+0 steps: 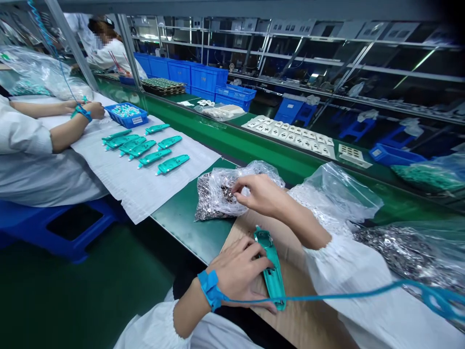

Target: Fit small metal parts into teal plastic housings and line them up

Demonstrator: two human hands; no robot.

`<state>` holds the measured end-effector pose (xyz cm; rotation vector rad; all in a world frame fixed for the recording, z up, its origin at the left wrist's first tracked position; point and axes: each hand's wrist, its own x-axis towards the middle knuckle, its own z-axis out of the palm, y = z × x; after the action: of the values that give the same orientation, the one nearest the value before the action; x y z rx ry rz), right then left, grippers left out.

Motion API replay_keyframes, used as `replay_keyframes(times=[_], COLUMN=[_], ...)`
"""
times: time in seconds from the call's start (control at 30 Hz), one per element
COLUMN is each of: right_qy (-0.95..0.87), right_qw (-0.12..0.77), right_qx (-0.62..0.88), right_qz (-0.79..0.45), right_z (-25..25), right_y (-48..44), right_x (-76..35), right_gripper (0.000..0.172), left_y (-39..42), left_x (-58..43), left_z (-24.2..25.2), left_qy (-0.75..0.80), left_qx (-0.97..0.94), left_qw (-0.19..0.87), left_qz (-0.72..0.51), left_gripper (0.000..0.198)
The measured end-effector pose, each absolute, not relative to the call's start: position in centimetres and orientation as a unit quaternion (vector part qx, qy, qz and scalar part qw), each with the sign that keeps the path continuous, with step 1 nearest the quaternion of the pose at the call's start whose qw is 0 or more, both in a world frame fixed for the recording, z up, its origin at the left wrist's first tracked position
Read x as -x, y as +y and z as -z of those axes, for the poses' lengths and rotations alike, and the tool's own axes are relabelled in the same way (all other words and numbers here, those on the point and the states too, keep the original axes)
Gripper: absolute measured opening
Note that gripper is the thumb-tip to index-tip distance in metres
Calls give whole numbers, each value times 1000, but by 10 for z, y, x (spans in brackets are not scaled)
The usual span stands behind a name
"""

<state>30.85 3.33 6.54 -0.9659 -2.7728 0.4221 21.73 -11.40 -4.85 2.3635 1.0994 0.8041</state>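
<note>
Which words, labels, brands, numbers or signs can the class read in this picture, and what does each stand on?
None can be read.
Blue tray, white label: too small.
Low blue crate, pale marking: too blurred.
Far sheets, dark print: too small.

The green casing (275, 282) looks like hard, moulded plastic with a glossy face. Beneath it the brown board (300, 310) is matt, either cardboard or bare wood. Just beyond the casing, a clear plastic bag (218, 182), crinkled and shiny, holds small bright metal parts (227, 194). Left of the casing, the tabletop (185, 228) is smooth with a soft sheen; further left, a white sheet (198, 152) looks matt, and a blue basket (126, 118) is smooth plastic. Beside the casing, the wrist strap (211, 289) seems woven cloth; the sleeve (354, 271) to its right is wrinkled, matt cloth.
</note>
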Motion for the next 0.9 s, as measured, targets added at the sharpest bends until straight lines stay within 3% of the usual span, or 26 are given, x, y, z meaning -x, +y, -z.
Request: replay_keyframes(times=[0.2, 0.43, 0.53, 0.67, 0.9], right_qy=[-907, -845, -833, -851, -848], right_qw=[101, 36, 56, 112, 76], right_qx=[372, 453, 450, 413, 434], right_qz=[-167, -281, -318, -304, -293], right_z=[-74, -35, -19, -3, -3], right_y=[-6, -64, -78, -83, -82], right_x=[-377, -437, -441, -436, -432], right_gripper=[23, 25, 25, 21, 20], left_y=[-112, -112, -112, -113, -110], left_x=[-217, -217, -218, -219, -218], left_z=[46, 42, 41, 42, 44], left_qy=[379, 386, 394, 392, 382], left_qx=[-849, -846, -843, -841, -850], left_qw=[215, 222, 226, 230, 234], left_qz=[-298, -293, -288, -294, -279], left_gripper=[64, 69, 72, 73, 71])
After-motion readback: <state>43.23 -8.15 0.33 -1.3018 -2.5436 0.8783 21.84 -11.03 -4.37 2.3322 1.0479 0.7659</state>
